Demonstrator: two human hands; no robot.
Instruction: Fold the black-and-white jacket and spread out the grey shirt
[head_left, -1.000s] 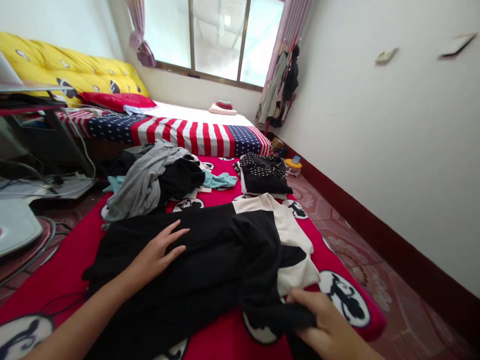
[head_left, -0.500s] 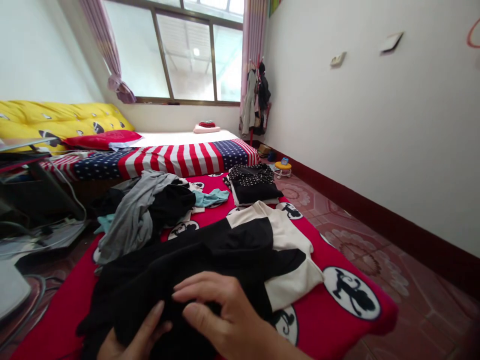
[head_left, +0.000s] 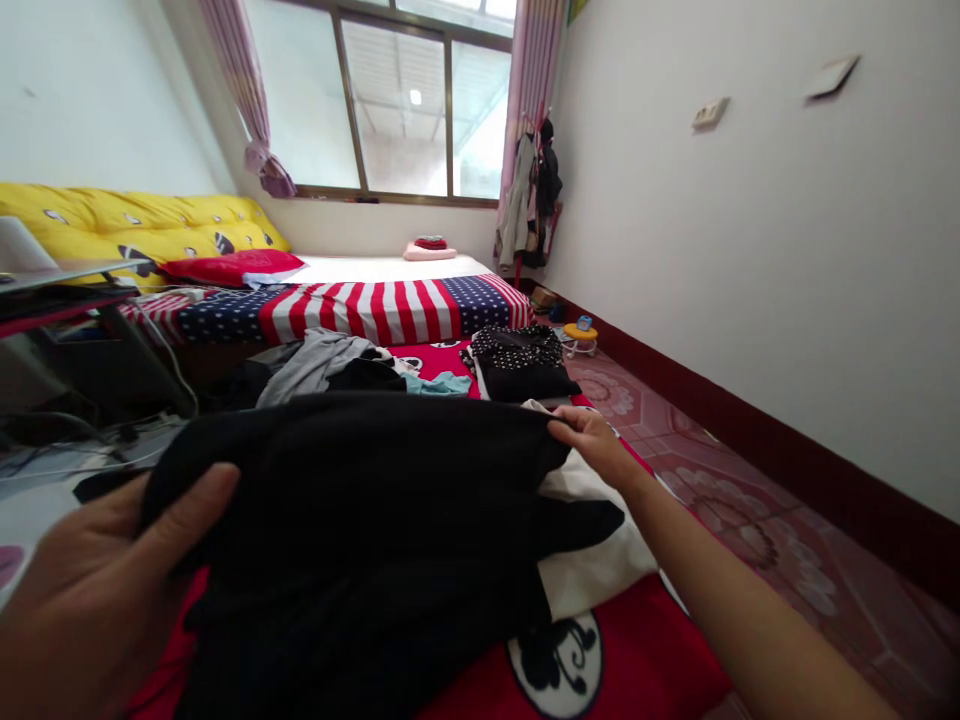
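Observation:
A black garment with cream-white parts, seemingly a long-sleeved top (head_left: pixel 360 510), is stretched between both hands, its far edge lifted off the red cover (head_left: pixel 645 650). At the near left, my left hand (head_left: pixel 112 570) grips one end, thumb on top and the other fingers hidden behind the cloth. My right hand (head_left: pixel 589 440) pinches the far right edge by the shoulder area. Cream-white fabric (head_left: pixel 600 580) lies spread on the cover below my right forearm. Part of the black cloth still rests on the cover.
Beyond the top lie a loose heap of grey and black clothes (head_left: pixel 322 360), a light blue cloth (head_left: pixel 439 384) and a folded stack with a polka-dot garment (head_left: pixel 517 350). A desk (head_left: pixel 67 290) with cables stands left. Behind is a bed (head_left: pixel 360 310); a small yellow stool (head_left: pixel 581 332) stands near the right wall.
Both hands have spread apart, the left to the left, the right forward and right. The black cloth's far edge has been raised and now covers part of the clothes heap.

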